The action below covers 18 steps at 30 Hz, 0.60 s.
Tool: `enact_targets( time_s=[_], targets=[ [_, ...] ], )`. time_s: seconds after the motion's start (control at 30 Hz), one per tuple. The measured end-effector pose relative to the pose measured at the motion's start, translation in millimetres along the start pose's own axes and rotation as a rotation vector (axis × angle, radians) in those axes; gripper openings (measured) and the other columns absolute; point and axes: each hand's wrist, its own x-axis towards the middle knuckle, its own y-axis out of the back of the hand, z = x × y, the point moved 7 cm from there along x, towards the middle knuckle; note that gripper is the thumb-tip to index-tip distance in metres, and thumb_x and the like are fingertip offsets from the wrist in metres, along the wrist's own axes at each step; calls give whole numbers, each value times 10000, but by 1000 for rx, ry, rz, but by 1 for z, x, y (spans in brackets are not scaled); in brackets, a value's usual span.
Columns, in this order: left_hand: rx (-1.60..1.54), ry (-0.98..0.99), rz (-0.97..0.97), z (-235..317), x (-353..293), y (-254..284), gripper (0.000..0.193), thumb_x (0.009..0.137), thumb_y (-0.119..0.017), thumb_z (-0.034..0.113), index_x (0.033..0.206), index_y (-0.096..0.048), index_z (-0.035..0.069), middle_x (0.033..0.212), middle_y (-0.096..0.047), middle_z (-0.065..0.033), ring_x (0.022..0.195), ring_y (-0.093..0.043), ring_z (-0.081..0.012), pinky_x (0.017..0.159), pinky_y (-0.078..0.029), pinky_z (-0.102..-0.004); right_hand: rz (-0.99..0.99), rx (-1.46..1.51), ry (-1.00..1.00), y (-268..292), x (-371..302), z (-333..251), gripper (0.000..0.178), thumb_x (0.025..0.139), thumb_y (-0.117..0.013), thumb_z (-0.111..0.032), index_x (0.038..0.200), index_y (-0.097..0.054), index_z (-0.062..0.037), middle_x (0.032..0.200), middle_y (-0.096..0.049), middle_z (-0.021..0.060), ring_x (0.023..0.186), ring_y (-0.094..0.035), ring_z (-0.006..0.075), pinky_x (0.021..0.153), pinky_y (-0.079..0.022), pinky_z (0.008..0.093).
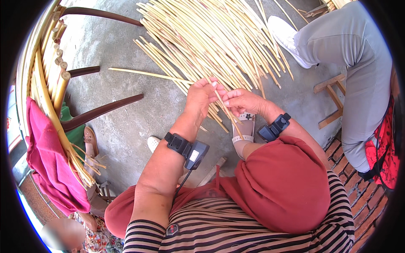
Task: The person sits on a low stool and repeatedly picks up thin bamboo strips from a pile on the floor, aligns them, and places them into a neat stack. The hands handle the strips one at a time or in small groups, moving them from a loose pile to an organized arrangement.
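Stick [221, 101] pinched by both hands [200, 95] [246, 101].

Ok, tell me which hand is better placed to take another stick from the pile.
Probably the left hand, though it pinches a stick: it reaches farther forward, overlapping the pile in view, while the right hand sits lower.
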Motion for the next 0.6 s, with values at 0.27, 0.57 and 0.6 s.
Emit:
enact_targets(
  time_s=[0.27,0.57,0.6],
  targets=[
    [-36,6,-29,8,-3,-3,162,962,-495,41,1098,-568,-9,974,-666,-169,882,-686,-270,792,-584,-387,2,-17,4,4,-2,4,154,916,-605,-185,976,-645,-49,815,-666,26,607,-646,90,474,-403,184],
    [-48,37,-118,7,-15,4,166,957,-473,31,1121,-459,47,1062,-619,-233,920,-676,-328,790,-597,-438,1186,-1016,418,96,-40,-57,224,862,-653,-200,1006,-558,-57,916,-628,81,875,-644,273,727,-520,379],
    [-48,36,-129,5,-17,4,169,956,-472,28,1123,-455,51,1067,-615,-236,923,-675,-330,790,-597,-442,1210,-1081,360,101,-42,-58,246,846,-661,-204,1005,-543,-59,926,-627,100,887,-631,301,743,-510,399]
  ],
)
